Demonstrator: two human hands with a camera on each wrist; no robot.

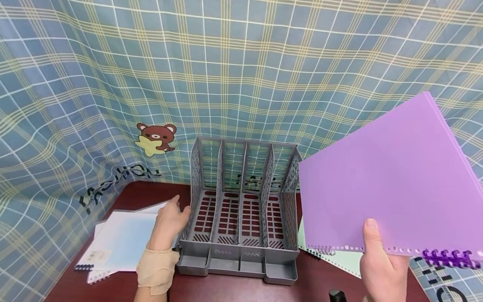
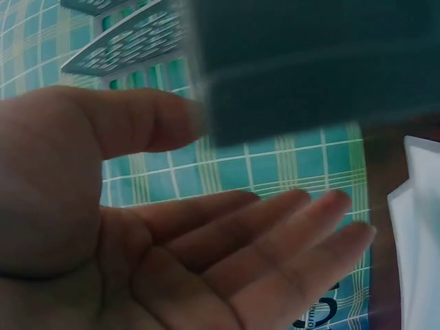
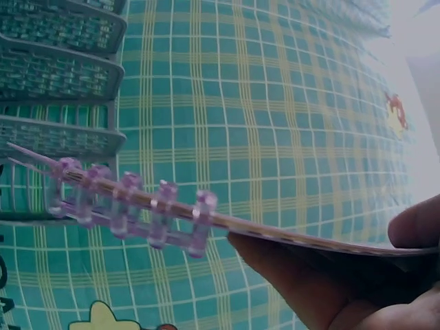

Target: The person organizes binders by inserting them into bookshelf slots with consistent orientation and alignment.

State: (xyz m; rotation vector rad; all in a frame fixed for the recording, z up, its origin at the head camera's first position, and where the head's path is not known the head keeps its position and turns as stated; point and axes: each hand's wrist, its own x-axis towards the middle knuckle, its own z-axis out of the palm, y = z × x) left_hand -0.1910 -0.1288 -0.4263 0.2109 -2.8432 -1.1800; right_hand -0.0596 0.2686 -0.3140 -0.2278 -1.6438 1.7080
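My right hand (image 1: 383, 268) pinches a purple loose-leaf notebook (image 1: 377, 180) by its punched edge, thumb on the cover, holding it raised at the right. In the right wrist view its purple binder rings (image 3: 127, 203) show edge-on, with the fingers beneath. My left hand (image 1: 170, 222), a tan bandage round its wrist, is at the left side of a grey file rack (image 1: 241, 251). Its fingers are spread and extended. The left wrist view shows the left hand (image 2: 206, 254) palm up, thumb tip right at the dark rack side (image 2: 323, 75). Dividers split the rack into several slots with nothing in them.
White and pale blue notebooks (image 1: 124, 239) lie stacked on the dark red table (image 1: 147, 195) to the left. A pale green notebook (image 1: 341, 258) lies right of the rack, partly under the purple one. A small black object (image 1: 337, 296) sits at the front edge. Plaid cloth (image 1: 241, 75) hangs behind.
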